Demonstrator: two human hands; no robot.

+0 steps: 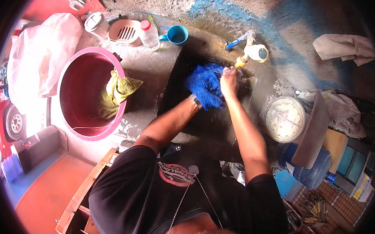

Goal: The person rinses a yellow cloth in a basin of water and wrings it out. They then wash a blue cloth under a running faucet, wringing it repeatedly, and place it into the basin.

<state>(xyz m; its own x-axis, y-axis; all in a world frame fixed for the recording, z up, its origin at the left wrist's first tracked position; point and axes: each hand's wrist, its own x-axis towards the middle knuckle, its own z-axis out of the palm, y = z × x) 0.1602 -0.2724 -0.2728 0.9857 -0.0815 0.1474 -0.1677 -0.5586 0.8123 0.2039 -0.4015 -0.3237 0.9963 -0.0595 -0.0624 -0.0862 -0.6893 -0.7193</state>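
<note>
A fluffy blue cloth point(207, 85), slightly blurred, is bunched over the dark sink basin point(175, 110). It covers my left hand, leaving the wrist with a metal-banded watch point(195, 101) in sight; the left fingers are hidden inside the folds. My right hand point(229, 80) is closed against the right side of the cloth, its fingertips out of sight. Just above that hand is the yellow spout of a wall tap point(241, 62), and what looks like splashing water shows around the hand.
Left stands a pink tub point(65, 99) with a yellow-green cloth point(121, 89) over its rim. Behind are a blue mug point(177, 35), a red-capped bottle point(149, 36), a soap dish point(125, 32) and a white lidded cup point(97, 25). A round dial point(285, 119) lies right, near a water jug point(313, 166).
</note>
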